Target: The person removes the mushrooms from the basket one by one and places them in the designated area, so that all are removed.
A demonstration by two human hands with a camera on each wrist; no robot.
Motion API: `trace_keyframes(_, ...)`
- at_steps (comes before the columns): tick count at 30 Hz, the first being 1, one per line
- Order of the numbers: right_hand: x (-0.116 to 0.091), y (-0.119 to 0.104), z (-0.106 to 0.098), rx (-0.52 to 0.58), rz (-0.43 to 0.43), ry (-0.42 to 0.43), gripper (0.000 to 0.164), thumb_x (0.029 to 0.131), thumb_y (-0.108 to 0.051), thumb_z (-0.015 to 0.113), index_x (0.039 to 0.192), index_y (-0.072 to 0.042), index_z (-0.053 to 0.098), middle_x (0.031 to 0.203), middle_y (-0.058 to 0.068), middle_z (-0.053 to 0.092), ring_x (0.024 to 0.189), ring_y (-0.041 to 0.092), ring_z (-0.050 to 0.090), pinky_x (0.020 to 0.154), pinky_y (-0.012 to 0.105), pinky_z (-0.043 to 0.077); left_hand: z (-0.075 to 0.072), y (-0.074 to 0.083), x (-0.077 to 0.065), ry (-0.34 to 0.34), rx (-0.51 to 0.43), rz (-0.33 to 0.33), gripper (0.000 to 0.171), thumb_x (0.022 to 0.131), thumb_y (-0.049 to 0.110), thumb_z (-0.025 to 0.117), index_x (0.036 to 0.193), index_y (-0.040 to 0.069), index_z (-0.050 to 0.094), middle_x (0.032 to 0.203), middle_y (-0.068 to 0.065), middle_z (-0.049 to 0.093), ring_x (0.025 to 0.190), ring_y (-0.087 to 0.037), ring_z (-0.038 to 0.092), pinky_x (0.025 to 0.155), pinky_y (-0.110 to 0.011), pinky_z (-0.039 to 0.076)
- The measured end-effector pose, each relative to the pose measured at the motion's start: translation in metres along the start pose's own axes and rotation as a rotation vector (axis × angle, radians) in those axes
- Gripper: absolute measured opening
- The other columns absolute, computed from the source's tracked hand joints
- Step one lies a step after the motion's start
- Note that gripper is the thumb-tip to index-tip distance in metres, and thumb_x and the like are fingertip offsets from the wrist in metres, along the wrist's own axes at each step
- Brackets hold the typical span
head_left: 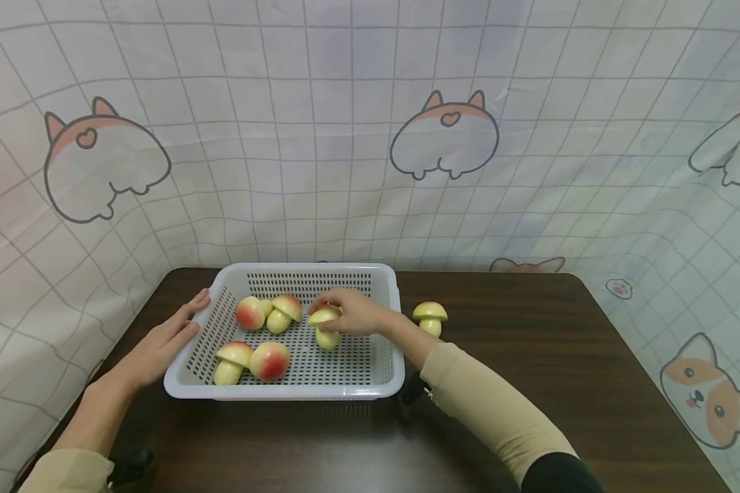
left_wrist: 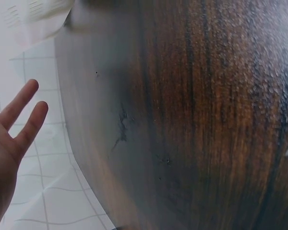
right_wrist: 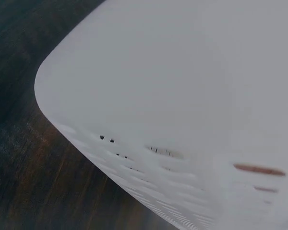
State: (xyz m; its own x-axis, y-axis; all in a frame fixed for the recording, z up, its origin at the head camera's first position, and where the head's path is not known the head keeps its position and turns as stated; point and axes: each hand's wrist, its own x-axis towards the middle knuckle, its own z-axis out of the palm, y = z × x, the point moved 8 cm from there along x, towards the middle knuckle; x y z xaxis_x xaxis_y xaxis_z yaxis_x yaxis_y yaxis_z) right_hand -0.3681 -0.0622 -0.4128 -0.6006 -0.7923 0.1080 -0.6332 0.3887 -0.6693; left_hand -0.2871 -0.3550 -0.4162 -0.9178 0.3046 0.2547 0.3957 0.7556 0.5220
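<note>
mushroom (head_left: pixel 322 317) between pinching right fingers (head_left: pixel 325 298), cap up, long axis near upright, left fingers (head_left: pixel 185 334) straight

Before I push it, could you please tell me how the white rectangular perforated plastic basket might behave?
The basket probably stays fairly stiff, since it shows no sagging. It may feel light for its size, being so thoroughly perforated. The rounded yellow-and-red mushroom-shaped objects inside might roll or shift.
</note>
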Motion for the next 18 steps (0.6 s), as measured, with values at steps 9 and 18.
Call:
trace_keyframes(9,-0.001,-0.004,-0.008,0.059,-0.013,0.057,0.034,0.095,-0.014,0.075,0.128,-0.008,0.067,0.127,0.002,0.067,0.123,0.017,0.057,0.106,0.035,0.041,-0.002,0.002,0.0,0.019,-0.029,0.025,0.052,0.11,0.021,0.045,0.161,0.012,0.034,0.168,-0.01,0.024,0.131,0.016,0.028,0.09,-0.009,0.029)
trace_keyframes(18,-0.006,0.0,-0.015,0.149,0.038,0.131,0.037,0.094,-0.016,0.076,0.129,-0.009,0.067,0.129,0.0,0.066,0.119,0.017,0.059,0.102,0.036,0.044,0.0,0.0,-0.001,0.013,-0.049,0.023,0.052,0.111,0.021,0.044,0.161,0.012,0.033,0.169,-0.01,0.023,0.133,0.016,0.024,0.092,-0.007,0.026)
